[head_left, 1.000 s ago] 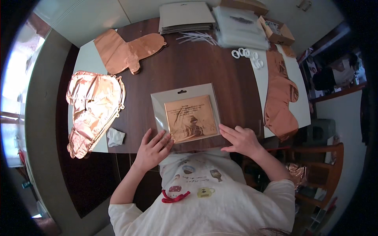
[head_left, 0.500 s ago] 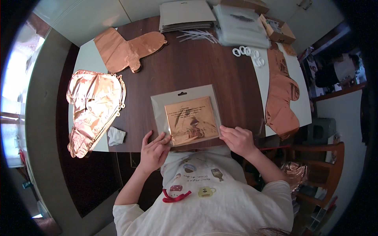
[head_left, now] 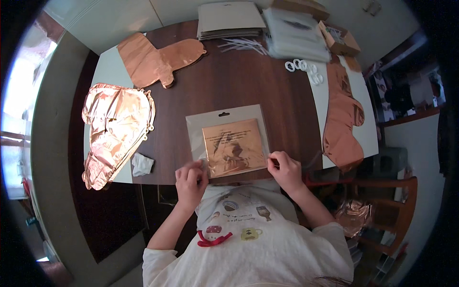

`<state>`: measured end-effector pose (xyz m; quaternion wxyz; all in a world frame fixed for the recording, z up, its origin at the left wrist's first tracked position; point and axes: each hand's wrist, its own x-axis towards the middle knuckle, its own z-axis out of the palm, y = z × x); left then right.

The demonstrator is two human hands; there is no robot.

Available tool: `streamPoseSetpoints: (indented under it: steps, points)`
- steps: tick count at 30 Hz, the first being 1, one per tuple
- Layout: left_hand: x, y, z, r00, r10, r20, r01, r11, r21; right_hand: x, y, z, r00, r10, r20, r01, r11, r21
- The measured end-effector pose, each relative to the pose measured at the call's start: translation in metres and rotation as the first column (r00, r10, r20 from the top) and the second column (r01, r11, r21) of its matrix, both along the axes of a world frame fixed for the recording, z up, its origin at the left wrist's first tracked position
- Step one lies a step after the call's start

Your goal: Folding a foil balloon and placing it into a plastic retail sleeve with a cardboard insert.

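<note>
A clear flat plastic bag (head_left: 195, 126) with a hang hole lies at the table's near edge, in front of me. Inside it is a folded copper-coloured foil sheet (head_left: 233, 146), with dark print showing over its upper part. At the bag's lower right corner, my right hand (head_left: 286, 172) pinches the plastic edge between thumb and forefinger. My left hand (head_left: 190, 184) is at the lower left corner with its fingers curled in. Those fingertips are a little blurred, and what they pinch cannot be made out.
Copper foil balloons, flat, lie at the far left (head_left: 160, 60), left (head_left: 117, 119) and right (head_left: 342, 119). Along the back are stacked grey cards (head_left: 231, 19), white sticks (head_left: 244, 45), clear bags (head_left: 296, 36), white rings (head_left: 303, 67) and a small box (head_left: 339, 38). A crumpled white scrap (head_left: 142, 164) sits left.
My left hand has moved from lying on the bag's lower left corner to just beside it, fingers curling in. My right hand stays at its corner, fingers more bent.
</note>
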<state>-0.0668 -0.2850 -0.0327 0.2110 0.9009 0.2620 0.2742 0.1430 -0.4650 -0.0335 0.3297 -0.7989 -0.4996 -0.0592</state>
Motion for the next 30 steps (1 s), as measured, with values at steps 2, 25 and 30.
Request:
streamPoseSetpoints:
  steps: [2, 25, 30]
  points:
    - [0.002, -0.002, 0.001, 0.998, 0.063, -0.006, -0.063, 0.997, -0.051, -0.002, 0.001, 0.002, 0.999, -0.050, -0.002, 0.050, 0.999, -0.019]
    - [0.014, -0.029, 0.008, 0.899, -0.114, -0.424, 0.215, 0.956, 0.200, -0.016, 0.009, 0.012, 0.991, 0.080, 0.107, -0.066, 0.989, -0.129]
    - [-0.012, -0.022, 0.006, 0.885, -0.058, -0.462, 0.188, 0.952, 0.240, -0.003, -0.019, 0.013, 0.980, 0.096, 0.173, -0.063, 0.981, -0.185]
